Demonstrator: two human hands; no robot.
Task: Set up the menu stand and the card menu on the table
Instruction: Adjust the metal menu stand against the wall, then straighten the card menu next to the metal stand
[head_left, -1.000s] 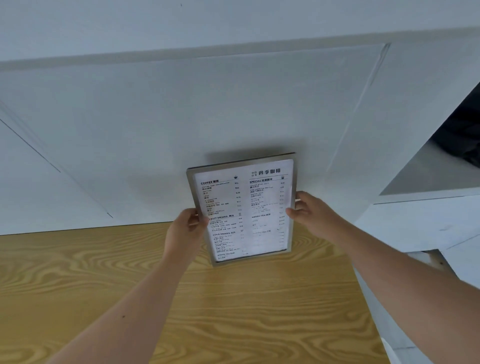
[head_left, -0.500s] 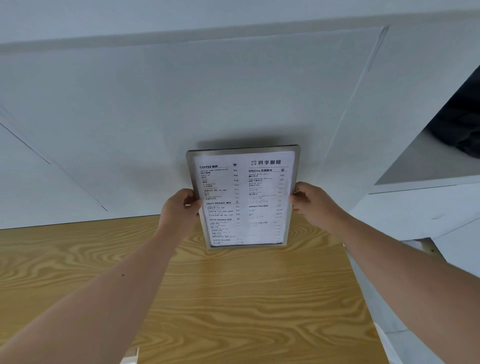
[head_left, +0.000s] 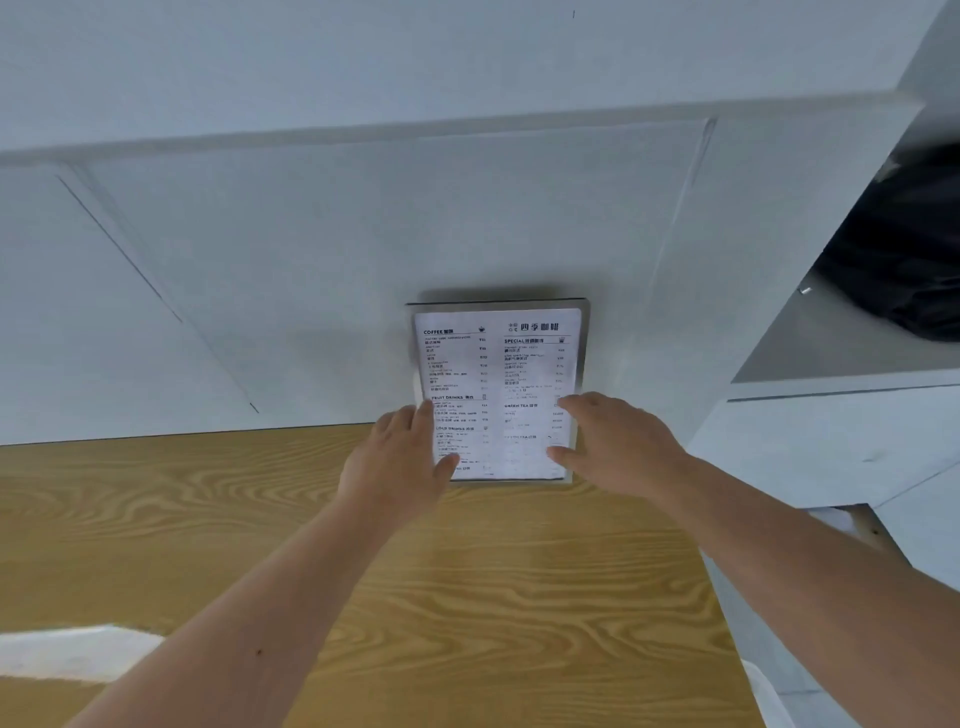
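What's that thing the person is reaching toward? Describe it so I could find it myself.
Start at the wooden table and follow it to its far edge, by the pale wall. There stands a framed menu between the two open hands: a grey frame around a white sheet printed with drink lists, the only printed thing there.

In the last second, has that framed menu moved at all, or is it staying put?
Yes. The menu stand has gone back toward the white wall; its base now sits near the far edge of the wooden table.
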